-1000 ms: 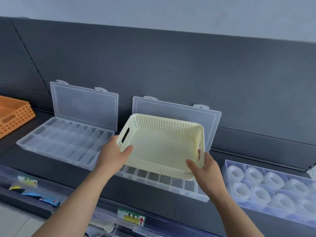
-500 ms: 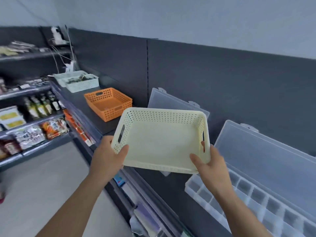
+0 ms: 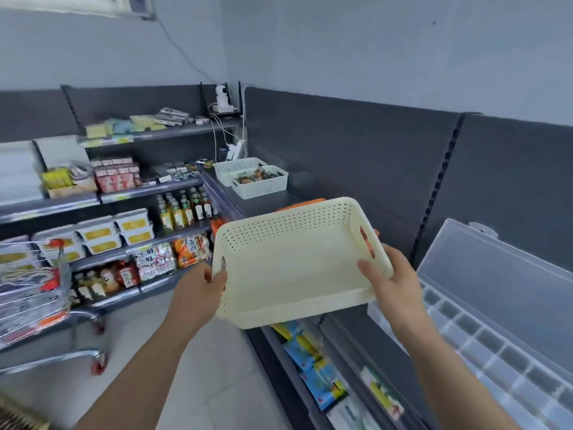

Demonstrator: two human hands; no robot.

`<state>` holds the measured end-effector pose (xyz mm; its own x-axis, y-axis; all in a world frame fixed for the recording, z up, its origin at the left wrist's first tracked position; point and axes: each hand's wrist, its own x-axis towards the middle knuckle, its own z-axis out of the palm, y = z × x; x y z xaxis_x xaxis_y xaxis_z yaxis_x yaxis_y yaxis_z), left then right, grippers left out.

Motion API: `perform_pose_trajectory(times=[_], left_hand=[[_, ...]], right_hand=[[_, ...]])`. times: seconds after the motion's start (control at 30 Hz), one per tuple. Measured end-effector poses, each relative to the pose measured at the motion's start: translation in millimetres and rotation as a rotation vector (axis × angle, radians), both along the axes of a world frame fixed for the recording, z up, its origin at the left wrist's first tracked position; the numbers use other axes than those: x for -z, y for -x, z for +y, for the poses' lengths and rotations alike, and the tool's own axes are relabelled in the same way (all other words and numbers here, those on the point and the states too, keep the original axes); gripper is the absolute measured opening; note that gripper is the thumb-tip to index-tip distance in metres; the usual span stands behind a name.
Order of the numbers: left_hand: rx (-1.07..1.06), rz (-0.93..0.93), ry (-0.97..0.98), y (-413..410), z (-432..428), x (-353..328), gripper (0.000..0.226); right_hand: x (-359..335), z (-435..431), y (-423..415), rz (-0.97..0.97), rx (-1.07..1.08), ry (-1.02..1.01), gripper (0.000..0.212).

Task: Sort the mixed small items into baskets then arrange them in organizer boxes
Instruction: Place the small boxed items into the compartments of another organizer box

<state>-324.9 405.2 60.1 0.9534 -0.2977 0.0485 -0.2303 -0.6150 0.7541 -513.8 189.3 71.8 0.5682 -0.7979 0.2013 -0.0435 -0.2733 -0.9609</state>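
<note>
An empty cream perforated basket (image 3: 297,262) is held in the air over the shelf's front edge. My left hand (image 3: 201,293) grips its left end, thumb over the rim beside the handle slot. My right hand (image 3: 393,283) grips its right end, thumb inside the wall. A clear organizer box (image 3: 483,336) with its lid up lies on the dark shelf at the right, its compartments empty. Behind the cream basket an orange basket (image 3: 302,202) shows only a strip of rim. Farther back stand two white baskets (image 3: 259,181), the nearer one holding mixed small items.
The dark shelf top (image 3: 266,201) runs from the far corner to the right. Below it hang snack packets (image 3: 316,364). Shelves of bottles and packaged goods (image 3: 130,231) fill the left wall. A shopping cart (image 3: 34,293) stands at the left on the floor.
The view has swung left along the shelf. The cream basket, held in both hands, has moved away from the organizer boxes toward the far end; the orange basket is now mostly hidden behind it.
</note>
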Motion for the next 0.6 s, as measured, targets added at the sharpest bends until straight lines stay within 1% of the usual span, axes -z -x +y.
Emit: perform_pose_trajectory(times=[0.1,0.17,0.27,0.37,0.5,0.6], left_hand=[[-0.047,0.021,0.077,-57,10,-6,0.023],[-0.053,0.039,0.126,-89,14,-6,0.017],[-0.048,0.059,0.198,-134,14,1,0.025],[-0.024,0.054,0.219,-178,2,10,0.026],[0.047,0.057,0.253,-239,-25,23,0.031],[0.082,0.111,0.303,-289,-54,28,0.035]], right_hand=[[-4,21,-67,-0.075,-0.057,-0.033,0.034],[-4,33,-110,-0.122,-0.120,-0.040,0.041],[2,40,-168,-0.154,-0.144,-0.047,0.056],[11,37,-226,-0.180,-0.168,-0.089,0.065],[22,20,-301,-0.130,-0.093,-0.103,0.080],[28,-2,-358,-0.114,-0.126,-0.121,0.086]])
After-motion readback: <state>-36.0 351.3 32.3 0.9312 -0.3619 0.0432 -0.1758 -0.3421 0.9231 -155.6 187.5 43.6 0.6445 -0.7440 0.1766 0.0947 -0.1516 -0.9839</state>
